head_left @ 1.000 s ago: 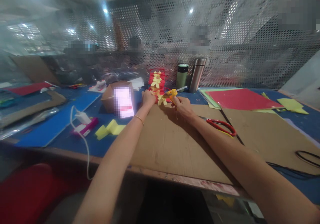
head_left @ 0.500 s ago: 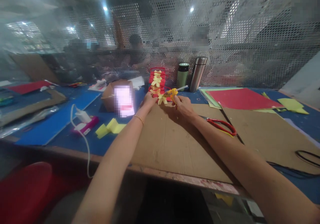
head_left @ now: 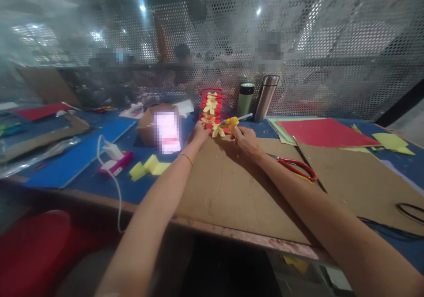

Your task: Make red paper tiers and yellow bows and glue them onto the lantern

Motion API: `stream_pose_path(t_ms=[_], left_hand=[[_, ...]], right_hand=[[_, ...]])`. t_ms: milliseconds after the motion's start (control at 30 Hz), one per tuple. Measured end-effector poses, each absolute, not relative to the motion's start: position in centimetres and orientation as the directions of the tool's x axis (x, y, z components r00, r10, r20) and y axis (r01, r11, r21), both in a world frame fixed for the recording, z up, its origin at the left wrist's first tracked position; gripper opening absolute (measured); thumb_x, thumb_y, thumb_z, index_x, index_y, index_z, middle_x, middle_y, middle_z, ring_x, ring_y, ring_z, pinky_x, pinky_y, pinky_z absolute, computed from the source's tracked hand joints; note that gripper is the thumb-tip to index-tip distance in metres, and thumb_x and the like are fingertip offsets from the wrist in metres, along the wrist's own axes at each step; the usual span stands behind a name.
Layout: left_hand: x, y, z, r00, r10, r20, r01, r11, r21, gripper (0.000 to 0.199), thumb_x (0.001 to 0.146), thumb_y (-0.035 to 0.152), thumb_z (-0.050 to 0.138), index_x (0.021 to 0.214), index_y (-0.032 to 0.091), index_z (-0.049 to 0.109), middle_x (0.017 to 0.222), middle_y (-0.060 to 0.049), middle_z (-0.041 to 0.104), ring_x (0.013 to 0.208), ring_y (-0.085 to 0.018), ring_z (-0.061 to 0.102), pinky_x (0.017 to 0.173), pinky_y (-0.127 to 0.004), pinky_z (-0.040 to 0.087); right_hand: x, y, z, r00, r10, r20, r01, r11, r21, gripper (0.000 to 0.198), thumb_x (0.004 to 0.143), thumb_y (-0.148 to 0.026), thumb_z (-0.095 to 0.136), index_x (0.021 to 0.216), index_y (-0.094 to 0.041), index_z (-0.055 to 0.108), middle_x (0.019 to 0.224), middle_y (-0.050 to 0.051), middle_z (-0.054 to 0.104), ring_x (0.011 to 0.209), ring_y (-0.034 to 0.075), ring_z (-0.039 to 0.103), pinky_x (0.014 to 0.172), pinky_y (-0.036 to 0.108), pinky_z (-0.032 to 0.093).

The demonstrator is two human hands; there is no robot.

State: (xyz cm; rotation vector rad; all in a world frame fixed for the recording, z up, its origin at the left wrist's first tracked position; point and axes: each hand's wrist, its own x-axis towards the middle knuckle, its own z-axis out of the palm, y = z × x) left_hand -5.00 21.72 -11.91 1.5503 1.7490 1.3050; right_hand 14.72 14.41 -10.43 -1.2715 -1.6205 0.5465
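A yellow glue gun (head_left: 232, 122) is gripped in my right hand (head_left: 245, 140), a pale glue stick jutting from its back toward the upper right. Its nozzle end points left, over a yellow paper flower (head_left: 218, 131). The flower is at the near end of a red paper craft (head_left: 210, 98) that bears other yellow paper shapes along its middle. My left hand (head_left: 199, 133) is closed at the craft's near left edge, its fingertips partly hidden. Under both forearms lies a sheet of brown cardboard (head_left: 228, 186).
Behind stand a green tumbler (head_left: 245, 100) and a steel flask (head_left: 266, 98). Red-handled scissors (head_left: 298, 168) lie beside my right forearm. To the left are a lit phone (head_left: 167, 131) against a brown box (head_left: 145, 127), yellow paper scraps (head_left: 150, 166) and a pink power strip (head_left: 116, 163) with a white cable.
The whole view has shifted slightly, so everything appears a little further right. Both hands keep nearly the same places at the craft, and the glue gun stays over the near flower.
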Motion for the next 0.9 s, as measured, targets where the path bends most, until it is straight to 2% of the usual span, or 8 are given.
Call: stream_pose_path(t_ms=[200, 433, 900], left_hand=[[-5.10, 21.56, -11.85, -0.272, 0.930, 0.249, 0.479, -0.094, 0.873, 0.045, 0.075, 0.002, 0.074, 0.118, 0.015, 0.067, 0.120, -0.012, 0.076, 0.111, -0.025, 0.073, 0.100, -0.035, 0.056], [-5.06, 21.18, -11.62, -0.268, 0.930, 0.251, 0.467, -0.103, 0.878, 0.044, 0.075, 0.001, 0.073, 0.116, 0.015, 0.066, 0.117, -0.011, 0.076, 0.108, -0.024, 0.072, 0.098, -0.035, 0.055], [-5.29, 21.14, -11.67, -0.256, 0.937, 0.239, 0.489, -0.088, 0.868, 0.040, 0.079, 0.004, 0.073, 0.117, 0.017, 0.065, 0.118, -0.011, 0.076, 0.110, -0.024, 0.072, 0.098, -0.035, 0.054]], right_hand=[[14.64, 14.40, -10.43, 0.018, 0.912, 0.411, 0.498, 0.348, -0.794, 0.062, 0.097, -0.072, 0.039, 0.068, -0.022, 0.062, 0.068, 0.008, 0.072, 0.052, 0.018, 0.062, 0.060, 0.032, 0.045], [14.63, 14.29, -10.24, 0.006, 0.910, 0.414, 0.526, 0.349, -0.775, 0.058, 0.097, -0.066, 0.040, 0.065, -0.022, 0.062, 0.061, 0.006, 0.067, 0.055, 0.019, 0.063, 0.062, 0.031, 0.046], [14.74, 14.28, -10.07, -0.006, 0.903, 0.430, 0.564, 0.358, -0.744, 0.057, 0.099, -0.062, 0.042, 0.064, -0.022, 0.063, 0.058, 0.006, 0.067, 0.056, 0.018, 0.063, 0.064, 0.030, 0.046]])
